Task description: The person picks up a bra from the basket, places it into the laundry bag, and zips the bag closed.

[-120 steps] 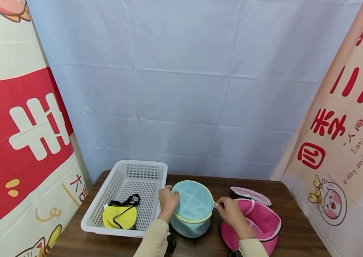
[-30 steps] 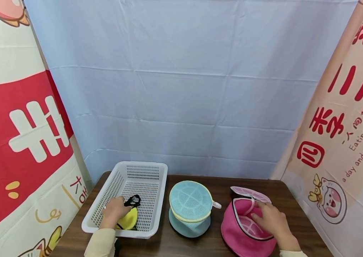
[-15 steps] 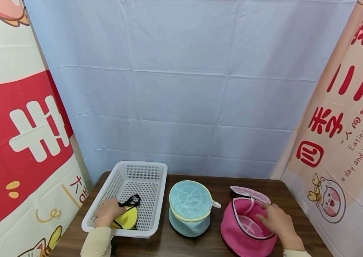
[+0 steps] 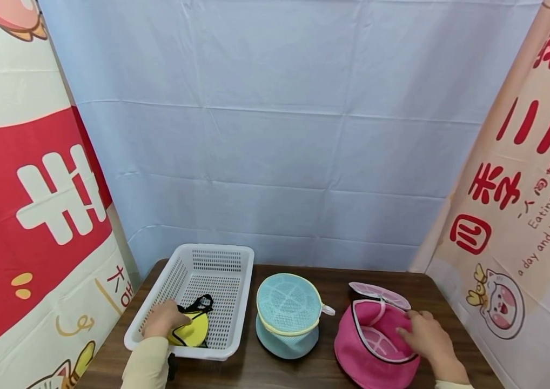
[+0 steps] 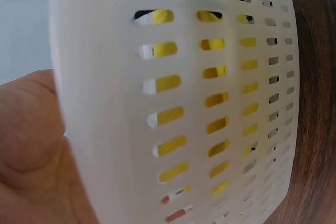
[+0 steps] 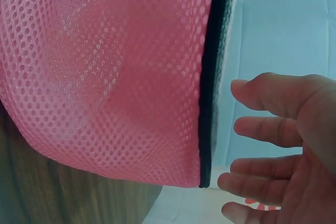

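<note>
In the head view, my left hand [image 4: 162, 319] reaches over the near left wall of a white plastic basket [image 4: 247, 286]. It lies over a yellow bra [image 4: 194, 330] with black straps and edging. The basket wall hides my left fingers in the left wrist view, where yellow cloth [image 5: 169, 145] shows through the slots. My right hand [image 4: 426, 334] is at the right rim of a pink mesh laundry bag [image 4: 364, 364], its round lid [image 4: 382, 294] folded back. In the right wrist view, the right fingers [image 6: 262, 184] are spread and loosely extended beside the black-edged rim, holding nothing.
Between basket and pink bag stands a light blue mesh laundry bag [image 4: 288, 302] with yellow edging, its lid down and a white tab [image 4: 328, 310] at its right. All stand on a dark wooden table [image 4: 311, 373]. Cloth curtains [image 4: 275, 135] enclose the back and sides.
Four seconds ago both hands were at the blue bag, the right pinching its tab. The left has since moved into the basket, the right to the pink bag. Lately the right hand shifted slightly rightward.
</note>
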### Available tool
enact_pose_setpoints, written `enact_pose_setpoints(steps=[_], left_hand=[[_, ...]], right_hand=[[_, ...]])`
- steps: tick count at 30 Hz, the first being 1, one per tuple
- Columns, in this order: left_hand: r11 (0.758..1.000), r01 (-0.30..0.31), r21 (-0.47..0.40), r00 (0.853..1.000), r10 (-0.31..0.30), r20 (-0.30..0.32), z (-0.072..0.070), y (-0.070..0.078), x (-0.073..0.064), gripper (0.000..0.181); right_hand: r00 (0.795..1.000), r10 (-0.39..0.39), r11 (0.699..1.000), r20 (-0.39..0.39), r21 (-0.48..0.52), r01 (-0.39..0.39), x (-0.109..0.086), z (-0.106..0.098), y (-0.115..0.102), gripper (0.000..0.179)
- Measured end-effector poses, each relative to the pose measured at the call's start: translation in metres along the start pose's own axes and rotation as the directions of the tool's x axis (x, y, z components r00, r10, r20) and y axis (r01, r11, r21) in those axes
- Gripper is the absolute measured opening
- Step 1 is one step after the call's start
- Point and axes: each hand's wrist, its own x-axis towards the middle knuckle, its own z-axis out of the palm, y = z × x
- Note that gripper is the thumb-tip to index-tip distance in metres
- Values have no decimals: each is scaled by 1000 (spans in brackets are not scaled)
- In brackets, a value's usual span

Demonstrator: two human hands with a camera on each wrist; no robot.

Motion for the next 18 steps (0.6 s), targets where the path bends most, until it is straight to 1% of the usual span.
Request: enact_pose_setpoints(steps=[2, 6, 7, 9, 15, 18], left_hand=[[1000, -20, -4, 1000, 21, 17, 0, -1, 0, 54], [997, -77, 1, 995, 77, 57, 1, -4, 1, 65], [997, -83, -3, 994, 83, 64, 1, -3, 1, 68], [997, -82, -13, 993, 83, 79, 0, -2, 1, 72], [997, -53, -56, 992, 59, 109, -4, 2, 1, 71], [997, -41, -71, 991, 50, 122, -3, 1, 4, 73]], right_hand=[[1000, -2, 1000, 6, 5, 2, -1, -1, 1, 49], [999, 10, 1000, 34, 10, -10, -3, -1, 3, 52], [999, 16, 1000, 40, 12, -16, -3, -1, 4, 53], [998, 31, 999, 49, 15, -32, -4, 0, 5, 56], [996, 64, 997, 67, 32, -66, -5, 4, 11, 59], [990, 110, 992, 85, 44, -114, -5, 5, 13, 58]])
